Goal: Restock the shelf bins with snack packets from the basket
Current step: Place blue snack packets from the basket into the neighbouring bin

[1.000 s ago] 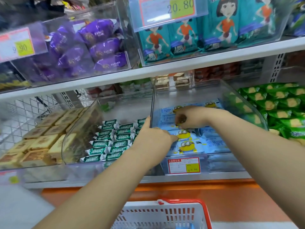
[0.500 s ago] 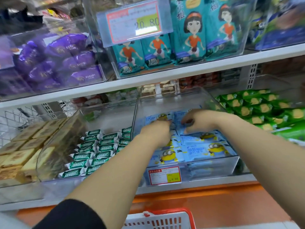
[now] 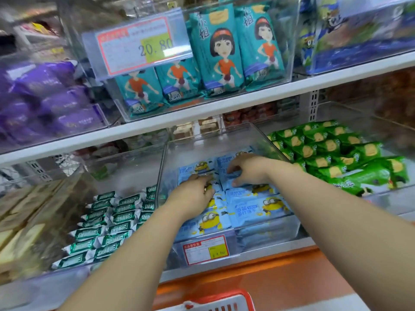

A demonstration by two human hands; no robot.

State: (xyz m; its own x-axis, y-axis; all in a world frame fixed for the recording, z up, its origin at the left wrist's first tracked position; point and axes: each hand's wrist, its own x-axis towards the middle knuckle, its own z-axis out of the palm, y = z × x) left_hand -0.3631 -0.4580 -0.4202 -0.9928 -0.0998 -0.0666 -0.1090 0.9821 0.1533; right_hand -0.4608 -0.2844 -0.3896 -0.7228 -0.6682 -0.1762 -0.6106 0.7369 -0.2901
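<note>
A clear shelf bin [image 3: 215,140] on the lower shelf holds several light-blue snack packets [image 3: 253,207] printed with yellow cartoon figures. Both my hands are inside it. My left hand [image 3: 193,195] is over the left column, its fingers curled down onto a packet. My right hand [image 3: 247,169] is further back, fingers and thumb clawed round a blue packet in the right column. The red-rimmed white basket [image 3: 224,300] shows only its top edge at the bottom of the view; its contents are hidden.
Neighbouring bins hold green-and-white bars [image 3: 112,218] on the left and green packets [image 3: 332,153] on the right. The white upper shelf [image 3: 202,113] overhangs, carrying teal bags [image 3: 222,52] and purple packs [image 3: 56,104]. A price tag [image 3: 205,249] fronts the blue bin.
My left hand has moved from the bin's near left edge further back among the blue packets. The right hand stays at the back right column. The view has tilted up and shifted.
</note>
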